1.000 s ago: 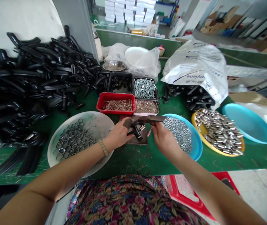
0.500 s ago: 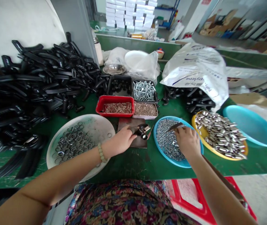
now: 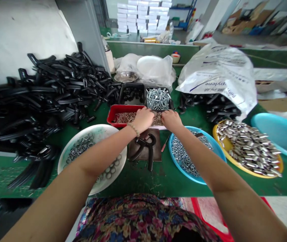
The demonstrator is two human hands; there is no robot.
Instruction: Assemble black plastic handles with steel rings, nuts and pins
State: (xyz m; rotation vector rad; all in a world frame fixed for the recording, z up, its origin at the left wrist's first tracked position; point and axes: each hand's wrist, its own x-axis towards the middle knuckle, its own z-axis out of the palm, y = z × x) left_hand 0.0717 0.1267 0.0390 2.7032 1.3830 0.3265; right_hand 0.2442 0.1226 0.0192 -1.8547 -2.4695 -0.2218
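My left hand (image 3: 144,119) reaches over the right end of the red tray (image 3: 111,116) of copper-coloured pins. Its fingers are bent down and closed at the neighbouring pale tray (image 3: 159,127) of tiny copper-coloured pieces. From the right, my right hand (image 3: 172,120) dips its pinched fingertips into that pale tray. What either hand grips is hidden or too small to make out. Nearer me, a black two-handled hand grip (image 3: 150,151) lies on a brown metal plate (image 3: 157,155), its handles pointing towards me, touched by neither hand.
A white basin (image 3: 65,148) of metal rings stands left, a blue basin (image 3: 201,180) of nuts right. Beyond it is a yellow basin (image 3: 227,155) of metal sleeves. Black handles (image 3: 65,90) are heaped left. Behind the trays are a screw tray (image 3: 158,99) and a plastic bag (image 3: 216,74).
My left hand has let go of the black hand grip, now on the plate, and moved forward to the trays. My right hand has left the blue basin for the pale tray.
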